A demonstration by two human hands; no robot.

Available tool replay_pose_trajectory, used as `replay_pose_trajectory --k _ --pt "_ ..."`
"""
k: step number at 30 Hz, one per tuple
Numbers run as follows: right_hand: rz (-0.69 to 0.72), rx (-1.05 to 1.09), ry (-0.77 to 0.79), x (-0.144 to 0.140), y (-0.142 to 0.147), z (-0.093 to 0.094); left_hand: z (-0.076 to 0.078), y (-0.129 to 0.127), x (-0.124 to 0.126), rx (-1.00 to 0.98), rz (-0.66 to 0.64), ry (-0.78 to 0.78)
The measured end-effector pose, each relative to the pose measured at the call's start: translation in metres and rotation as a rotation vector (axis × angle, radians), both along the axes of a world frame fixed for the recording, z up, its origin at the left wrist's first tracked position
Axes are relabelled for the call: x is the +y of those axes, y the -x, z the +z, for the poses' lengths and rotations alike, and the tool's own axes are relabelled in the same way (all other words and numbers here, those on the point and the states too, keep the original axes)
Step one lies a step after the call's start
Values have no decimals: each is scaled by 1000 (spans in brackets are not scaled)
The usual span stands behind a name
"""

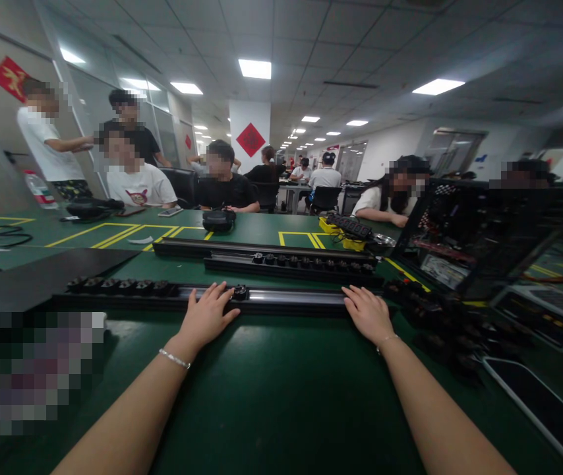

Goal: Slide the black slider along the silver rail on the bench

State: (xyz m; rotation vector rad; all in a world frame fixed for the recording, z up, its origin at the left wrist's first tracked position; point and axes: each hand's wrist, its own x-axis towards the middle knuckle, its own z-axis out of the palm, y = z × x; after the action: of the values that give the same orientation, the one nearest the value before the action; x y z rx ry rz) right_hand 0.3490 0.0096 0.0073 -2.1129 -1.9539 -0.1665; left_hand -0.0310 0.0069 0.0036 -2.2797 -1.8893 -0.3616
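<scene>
A long black rail [286, 300] lies crosswise on the green counter [271, 396] just ahead of me, a row of black knobs [123, 286] seated along its left stretch. My left hand [206, 316] rests flat and open on the rail, fingertips beside a single black knob [240, 292]; my right hand [368, 313] lies open at the rail's right end, gripping nothing. Farther off, two more black rails [281, 260] lie parallel. At the far side, seated people [222, 178] work; a black frame [464, 237] stands to the right.

matt green table mat [281, 382]; long rail [291, 300] of glossy dark metal, black plastic knobs [118, 285] on it
</scene>
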Motion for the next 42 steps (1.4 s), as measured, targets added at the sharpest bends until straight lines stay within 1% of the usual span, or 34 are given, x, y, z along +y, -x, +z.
replay_pose_trajectory --k 6,13,22,28,35,42 --pt "2 -3 -5 0 0 0 -3 -1 1 -1 -4 -15" --pt "7 -21 -18 3 -2 -4 -8 -4 0 -16 -2 -90" --pt "2 9 -12 2 -1 -3 -5 -3 1 -31 -7 -51" --pt "-4 30 -21 1 1 0 -4 -4 -2 -19 -24 -64" --pt "-36 74 -47 2 6 4 -5 -3 -2 10 -27 -120" --pt "-47 79 -58 3 -1 5 -7 -11 -3 6 -30 -134"
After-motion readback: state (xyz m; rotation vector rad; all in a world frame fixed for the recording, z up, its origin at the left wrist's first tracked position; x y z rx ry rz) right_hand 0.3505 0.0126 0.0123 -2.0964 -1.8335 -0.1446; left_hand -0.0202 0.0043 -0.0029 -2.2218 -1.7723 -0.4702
